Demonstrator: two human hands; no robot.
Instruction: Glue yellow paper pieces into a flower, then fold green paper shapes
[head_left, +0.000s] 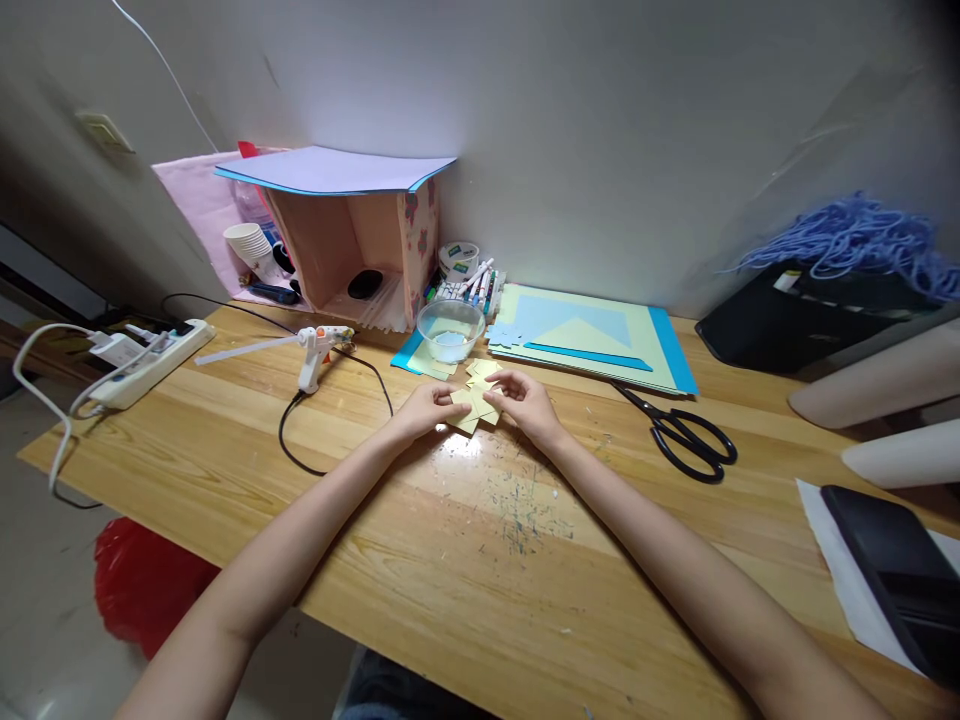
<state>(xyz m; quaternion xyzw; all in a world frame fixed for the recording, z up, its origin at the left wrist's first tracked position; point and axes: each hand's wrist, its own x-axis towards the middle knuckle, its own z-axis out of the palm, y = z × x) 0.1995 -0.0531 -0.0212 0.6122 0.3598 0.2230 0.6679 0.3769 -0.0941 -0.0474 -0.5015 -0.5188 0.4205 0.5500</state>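
Observation:
Several small pale yellow paper pieces overlap in a cluster between my two hands, over the middle of the wooden table. My left hand pinches the cluster's left edge with its thumb on top. At the right edge, my right hand has thumb and fingers closed on the same paper pieces. Just behind them is a clear round plastic bowl, standing on yellow and blue paper. Whether the pieces are joined to one another I cannot tell.
A white glue gun with its cord is on the left, near a power strip. Black-handled scissors lie to the right, below stacked coloured sheets. A pink box stands behind. A black phone rests at the right.

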